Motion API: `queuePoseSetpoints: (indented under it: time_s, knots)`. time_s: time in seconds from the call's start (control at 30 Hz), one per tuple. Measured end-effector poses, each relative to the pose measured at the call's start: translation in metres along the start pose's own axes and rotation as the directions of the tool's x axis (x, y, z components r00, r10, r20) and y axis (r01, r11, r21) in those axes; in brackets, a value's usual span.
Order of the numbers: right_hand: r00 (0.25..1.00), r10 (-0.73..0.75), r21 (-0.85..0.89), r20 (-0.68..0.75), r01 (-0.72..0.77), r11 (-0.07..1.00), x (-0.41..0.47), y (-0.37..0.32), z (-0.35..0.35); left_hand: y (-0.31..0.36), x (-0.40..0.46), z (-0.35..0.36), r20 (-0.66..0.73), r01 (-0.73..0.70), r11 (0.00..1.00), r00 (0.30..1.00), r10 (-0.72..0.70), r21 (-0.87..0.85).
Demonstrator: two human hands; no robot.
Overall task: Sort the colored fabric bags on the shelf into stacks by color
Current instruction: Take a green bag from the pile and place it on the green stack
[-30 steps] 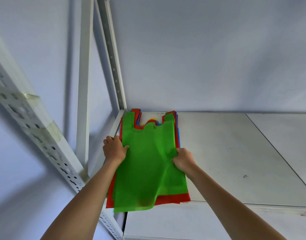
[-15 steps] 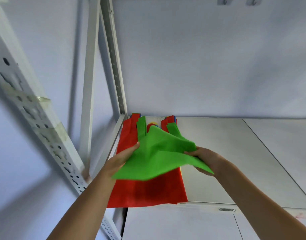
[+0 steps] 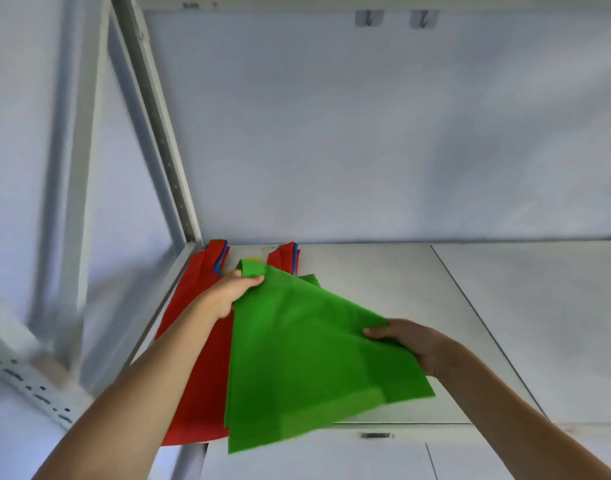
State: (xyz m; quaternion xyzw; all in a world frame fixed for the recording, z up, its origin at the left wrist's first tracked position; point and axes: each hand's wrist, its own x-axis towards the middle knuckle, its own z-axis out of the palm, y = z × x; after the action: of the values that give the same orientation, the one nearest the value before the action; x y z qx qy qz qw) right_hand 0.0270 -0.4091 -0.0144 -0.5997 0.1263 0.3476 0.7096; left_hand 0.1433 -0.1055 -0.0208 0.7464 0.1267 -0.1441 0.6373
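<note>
A green fabric bag (image 3: 307, 362) hangs spread in the air above the shelf's front left part. My left hand (image 3: 233, 292) pinches it near its handle end. My right hand (image 3: 409, 342) grips its right edge, fingers curled under the cloth. Under and left of it lies a pile of bags with a red bag (image 3: 196, 358) on top. Blue and yellow edges (image 3: 221, 265) show at the pile's handles by the back wall.
The white shelf board (image 3: 418, 296) stretches right, with a seam (image 3: 470, 306) running front to back. A white perforated upright post (image 3: 165, 133) stands at the back left corner. Another shelf board (image 3: 331, 455) lies below.
The green bag has come off the pile and moved right and forward, opening out between both hands. The red bag beneath is uncovered.
</note>
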Motion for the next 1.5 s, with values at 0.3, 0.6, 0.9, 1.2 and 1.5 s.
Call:
queuePoseSetpoints:
  time_s: [0.3,0.6,0.9,1.2,1.5]
  knots:
    - [0.931,-0.364,0.023,-0.031,0.364,0.931,-0.042,-0.131,-0.088,0.166,0.040,0.104,-0.050,-0.100,0.992,0.994,0.096,-0.078]
    - [0.875,-0.482,-0.023,-0.047,0.482,0.876,-0.025,-0.119,-0.135,0.168,0.065,0.145,-0.080,-0.368,0.924,0.923,0.377,0.104]
    - [0.919,-0.126,-0.368,-0.374,-0.022,0.929,0.028,0.011,-0.149,-0.026,0.096,0.162,-0.114,-0.029,0.949,0.991,0.068,0.315]
    - [0.883,-0.099,-0.446,-0.459,-0.133,0.885,0.025,0.033,-0.131,-0.034,0.077,0.159,-0.155,0.019,0.887,0.986,0.059,0.461]
    - [0.862,-0.124,-0.572,-0.491,-0.212,0.793,0.025,0.033,-0.121,-0.022,0.066,0.153,-0.160,0.051,0.847,0.986,0.040,0.529]
